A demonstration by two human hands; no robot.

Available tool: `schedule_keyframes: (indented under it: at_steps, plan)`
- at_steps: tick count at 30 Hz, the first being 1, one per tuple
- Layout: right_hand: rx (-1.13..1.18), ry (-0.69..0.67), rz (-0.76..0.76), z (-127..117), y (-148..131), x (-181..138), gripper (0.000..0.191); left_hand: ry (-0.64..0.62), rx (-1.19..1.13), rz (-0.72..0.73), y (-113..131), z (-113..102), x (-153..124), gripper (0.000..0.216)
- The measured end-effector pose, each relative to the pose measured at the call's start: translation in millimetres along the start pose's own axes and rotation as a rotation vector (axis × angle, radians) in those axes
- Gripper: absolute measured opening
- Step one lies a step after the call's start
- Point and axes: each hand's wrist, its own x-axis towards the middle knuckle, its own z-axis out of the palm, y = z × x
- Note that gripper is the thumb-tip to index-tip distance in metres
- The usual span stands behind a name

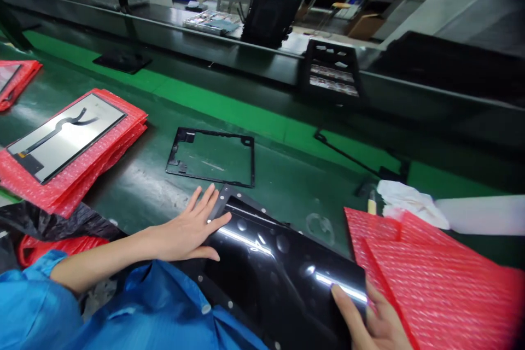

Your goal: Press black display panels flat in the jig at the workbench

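A glossy black sheet (279, 268) with bright reflections and bubble-like marks lies before me, its right end raised and curved. Under it shows a dark grey plate (222, 197) with small round silvery dots along its edges. My left hand (197, 227) rests at the far left corner of the sheet and plate, fingers spread and holding nothing. At the sheet's right end, my right hand (369, 317) pinches the edge, thumb on top and the other fingers partly hidden behind. Beyond the plate, a thin black rectangular frame (251, 161) lies flat on the green bench.
On the left, a display panel (82, 126) with a ribbon cable tops stacked red bubble wrap bags (123, 145). More red bubble wrap (443, 284) lies at right, near a crumpled white cloth (410, 202) and a white bottle-like object (484, 214). A dark ledge (197, 68) runs behind.
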Motion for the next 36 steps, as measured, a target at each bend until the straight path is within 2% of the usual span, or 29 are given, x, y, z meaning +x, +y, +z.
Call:
schedule_keyframes:
  at_steps: [2,5,9,14,19,22,25,31,36]
  plan:
    - [-0.052,0.025,-0.076,-3,10,5,0.073,0.000,0.084,-0.010,2,2,-1,0.082]
    - [-0.226,-0.010,-0.341,-13,18,16,0.054,0.048,0.206,-0.018,1,10,-4,0.073]
    - [-0.458,-0.039,-0.548,-30,12,27,0.035,0.141,0.315,0.000,-6,22,-3,0.062]
    - [-0.776,-0.092,-0.694,-34,1,35,0.047,0.271,0.370,-0.034,-11,30,14,0.049]
    - [-1.062,-0.126,-0.819,-29,9,32,0.058,0.278,0.399,-0.061,-6,32,33,0.062]
    - [-1.050,-0.159,-0.847,-24,19,30,0.064,0.277,0.392,-0.066,-6,37,35,0.070]
    - [-0.932,-0.147,-0.781,-16,25,30,0.061,0.305,0.380,-0.053,-9,41,35,0.073]
    - [-0.752,-0.159,-0.643,-2,10,32,0.048,0.289,0.336,-0.060,-12,37,32,0.074]
    - [-0.627,-0.205,-0.647,-18,6,5,0.050,0.303,0.337,-0.084,-11,32,32,0.069]
